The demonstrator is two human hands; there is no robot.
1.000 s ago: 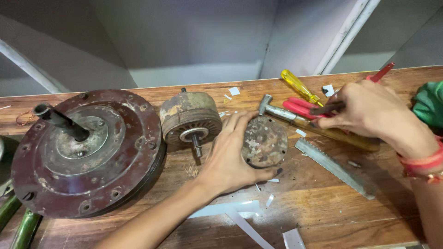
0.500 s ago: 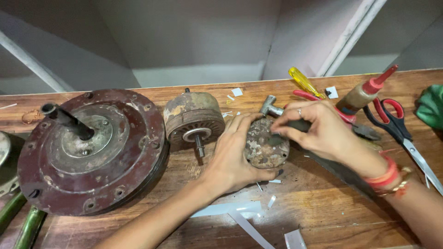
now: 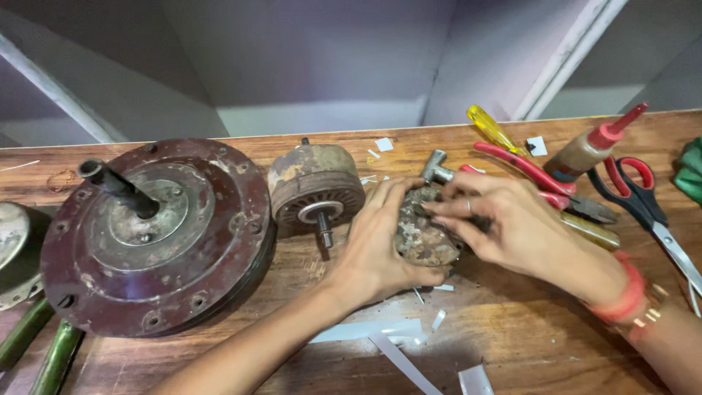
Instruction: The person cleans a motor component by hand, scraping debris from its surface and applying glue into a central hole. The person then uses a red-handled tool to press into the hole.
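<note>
Seen from above on a scarred wooden workbench (image 3: 526,344): at far left, part of a pale metal housing (image 3: 13,252) and two green rods (image 3: 44,351) at the edge; next, a large dark-red round motor cover (image 3: 157,241) with a black shaft standing up from its centre; then a rusty ribbed rotor (image 3: 314,186) lying on its side, stub shaft pointing toward the viewer, just beside the left hand (image 3: 380,245). Left hand cupped around the near and left side of a corroded round metal part (image 3: 424,238) resting on the bench at centre, fingers curled in a steadying grasp. Right hand (image 3: 512,227) laid over the part's upper right, fingertips pinched at its top rim, possibly on a small tool or fastener, though the grip is too hidden to tell which. Part crusted with rust and not visibly opened, so the work looks early, with cleaning or separating yet to come. Close behind the hands, a hammer head (image 3: 436,168); to the right, a yellow-handled screwdriver (image 3: 491,128), red-handled pliers (image 3: 523,170), a red-tipped glue bottle (image 3: 592,146) and red-handled scissors (image 3: 643,197), all crowded near the right wrist and its red bangle (image 3: 621,296). Strips and scraps of white paper (image 3: 387,340) littering the bench in front, nothing blocking the part itself
</note>
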